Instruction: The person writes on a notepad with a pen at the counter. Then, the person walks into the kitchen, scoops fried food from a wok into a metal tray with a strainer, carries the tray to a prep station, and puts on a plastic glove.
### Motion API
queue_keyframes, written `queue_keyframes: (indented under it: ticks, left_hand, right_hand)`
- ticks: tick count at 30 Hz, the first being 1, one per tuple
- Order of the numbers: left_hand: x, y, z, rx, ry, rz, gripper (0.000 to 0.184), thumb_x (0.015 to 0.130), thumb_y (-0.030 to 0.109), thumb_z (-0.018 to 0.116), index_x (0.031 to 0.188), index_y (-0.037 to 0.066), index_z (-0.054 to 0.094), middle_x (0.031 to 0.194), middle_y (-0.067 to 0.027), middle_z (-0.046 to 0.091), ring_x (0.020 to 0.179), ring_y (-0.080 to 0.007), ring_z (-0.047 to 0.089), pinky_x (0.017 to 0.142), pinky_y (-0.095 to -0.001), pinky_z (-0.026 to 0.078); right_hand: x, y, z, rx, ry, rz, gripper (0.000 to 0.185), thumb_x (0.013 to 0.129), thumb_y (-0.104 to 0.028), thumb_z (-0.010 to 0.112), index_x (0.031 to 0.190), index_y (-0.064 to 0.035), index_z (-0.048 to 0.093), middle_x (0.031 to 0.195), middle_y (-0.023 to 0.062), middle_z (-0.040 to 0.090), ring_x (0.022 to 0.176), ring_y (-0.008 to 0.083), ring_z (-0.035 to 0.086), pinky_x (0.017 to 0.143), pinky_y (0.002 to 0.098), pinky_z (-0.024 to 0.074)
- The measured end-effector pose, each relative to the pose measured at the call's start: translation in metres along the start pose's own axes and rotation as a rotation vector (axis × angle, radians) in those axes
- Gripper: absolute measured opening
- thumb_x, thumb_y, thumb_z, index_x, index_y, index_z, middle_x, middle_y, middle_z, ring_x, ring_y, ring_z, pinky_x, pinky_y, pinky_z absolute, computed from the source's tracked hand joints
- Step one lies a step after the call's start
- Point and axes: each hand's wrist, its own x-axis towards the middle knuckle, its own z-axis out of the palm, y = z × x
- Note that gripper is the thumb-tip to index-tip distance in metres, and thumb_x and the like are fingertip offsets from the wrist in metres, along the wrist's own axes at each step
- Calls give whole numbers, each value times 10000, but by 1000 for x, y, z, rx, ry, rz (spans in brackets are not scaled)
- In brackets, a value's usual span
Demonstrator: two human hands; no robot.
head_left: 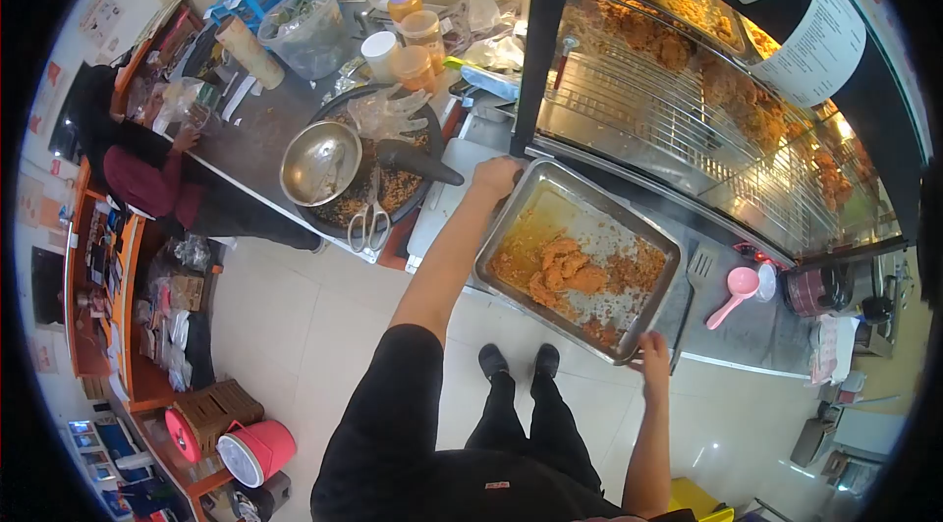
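Note:
A rectangular metal tray (582, 324) is held at a slant in front of my body, over the counter's front edge. In it lie a few pieces of fried chicken (565, 269), loose brown crumbs (637, 269) and yellowish oil. My left hand (498, 177) is closed at the tray's far left corner, its fingertips partly hidden. At the near right corner, my right hand (652, 357) grips the rim. Just beyond the tray stands a lit glass display cabinet (668, 109) with fried chicken on wire racks.
Left of the tray, a dark round pan (432, 190) of crumbs holds a metal bowl (321, 164), scissors (369, 225) and a plastic glove (388, 112). A slotted spatula (700, 267) and pink scoop (735, 296) lie right. Another person (147, 178) stands at the far left.

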Motion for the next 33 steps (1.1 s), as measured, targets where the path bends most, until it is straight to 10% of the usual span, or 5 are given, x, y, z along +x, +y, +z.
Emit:
queue_keyframes:
  ticks: [10,23,27,33]
  left_hand:
    - [-1,25,-67,20,142,-13,118,847,157,559,906,126,656,909,-117,651,882,-336,640,737,-450,511]
    - [-68,65,-218,-576,550,124,102,828,114,656,919,68,660,836,-67,608,739,-199,597,644,-304,470]
    - [-95,91,-225,-609,529,213,120,855,137,655,928,41,662,863,-45,609,687,-133,540,622,-256,434]
    - [-139,164,-200,-799,369,266,116,846,91,655,939,23,664,961,-76,630,809,-165,601,696,-273,477]
  right_hand:
    - [18,42,-15,-127,100,-235,143,917,-140,590,891,-12,531,781,6,527,694,83,476,601,263,412]
    - [88,60,-15,-66,77,-261,330,882,-195,629,1117,17,540,907,63,596,793,137,601,486,296,535]
    - [32,-43,18,-133,330,-671,297,856,-171,678,1082,-1,586,960,70,580,833,140,559,740,278,473]
    - [-66,-186,67,382,-150,-756,181,898,-131,637,1047,-34,603,905,20,600,814,77,560,711,228,455]
